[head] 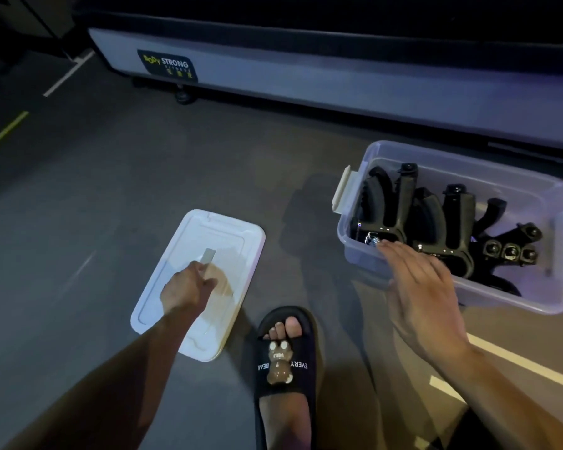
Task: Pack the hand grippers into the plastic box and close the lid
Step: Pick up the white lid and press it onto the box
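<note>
A person's left hand (189,287) is closing on the white lid (208,241), its long axis pointing toward one o'clock; the filled box (533,297) is sitting at three o'clock, under the flat, empty right hand (426,293).

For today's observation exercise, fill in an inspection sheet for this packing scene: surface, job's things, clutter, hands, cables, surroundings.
Surface: dark grey floor with white and yellow painted lines.
Job's things: black hand grippers lie inside the clear plastic box, which is open; the white lid lies flat on the floor, left of the box.
Clutter: nothing seen.
Hands: left hand is over the lid, contact unclear; right hand is open, flat, at the box's near rim.
Cables: nothing seen.
Surroundings: grey equipment base with a "STRONG" label behind; a foot in a black slipper between lid and box.
</note>
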A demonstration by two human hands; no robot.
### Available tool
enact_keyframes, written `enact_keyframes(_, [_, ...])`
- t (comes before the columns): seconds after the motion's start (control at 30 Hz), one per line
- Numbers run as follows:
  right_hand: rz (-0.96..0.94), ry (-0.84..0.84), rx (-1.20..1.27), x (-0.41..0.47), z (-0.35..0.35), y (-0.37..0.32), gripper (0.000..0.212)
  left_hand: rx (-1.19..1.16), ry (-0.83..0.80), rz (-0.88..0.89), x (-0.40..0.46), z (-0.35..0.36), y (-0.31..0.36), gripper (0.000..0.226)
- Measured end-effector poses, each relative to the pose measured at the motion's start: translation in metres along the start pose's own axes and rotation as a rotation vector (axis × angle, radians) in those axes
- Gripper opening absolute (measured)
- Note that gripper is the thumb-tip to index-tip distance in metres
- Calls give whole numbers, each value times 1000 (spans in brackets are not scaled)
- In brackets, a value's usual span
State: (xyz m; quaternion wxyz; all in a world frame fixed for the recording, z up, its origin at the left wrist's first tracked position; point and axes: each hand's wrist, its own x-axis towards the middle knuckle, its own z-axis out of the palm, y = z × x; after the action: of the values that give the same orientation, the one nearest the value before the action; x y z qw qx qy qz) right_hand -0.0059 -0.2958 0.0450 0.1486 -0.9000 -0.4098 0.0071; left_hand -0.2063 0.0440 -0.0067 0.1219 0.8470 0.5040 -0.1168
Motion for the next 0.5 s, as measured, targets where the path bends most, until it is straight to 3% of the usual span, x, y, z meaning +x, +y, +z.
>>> enact_keyframes(0.07, [4,0,10,2,1,1,64,-7,55,-6,9,0,-9,48])
enact_keyframes(0.17, [8,23,7,2,4,2,64,29,-15,-36,17,-1,-25,55])
enact_keyframes(0.33, [23,77,10,0,7,-1,65,66,-90,-28,17,4,-30,31])
enact_keyframes(0.5, [7,60,11,-1,6,1,64,72,-70,-37,3,-2,-13,24])
